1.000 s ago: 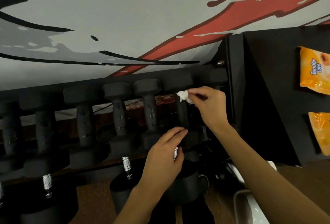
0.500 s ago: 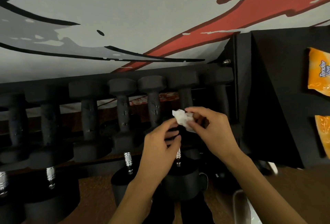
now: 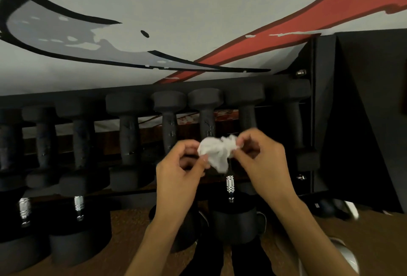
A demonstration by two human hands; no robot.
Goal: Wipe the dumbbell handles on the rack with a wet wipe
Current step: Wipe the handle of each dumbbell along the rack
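Observation:
A crumpled white wet wipe (image 3: 217, 152) hangs between both my hands in front of the rack. My left hand (image 3: 179, 173) pinches its left edge and my right hand (image 3: 263, 161) pinches its right edge. Behind them a black rack (image 3: 132, 87) holds a row of several black dumbbells with matte handles; three of the handles (image 3: 169, 128) (image 3: 207, 122) (image 3: 247, 117) show just above my hands, with wet spots on two. The wipe touches no handle.
Larger dumbbells with knurled chrome handles (image 3: 230, 185) (image 3: 78, 206) stand on the brown floor below the rack. A black side panel (image 3: 363, 121) closes the rack on the right. A wall with red, grey and black graphics rises behind.
My right hand brought the wipe down and away from the upper right handle. My left hand rose and took hold of the wipe's other edge, and the wipe is now spread between both hands.

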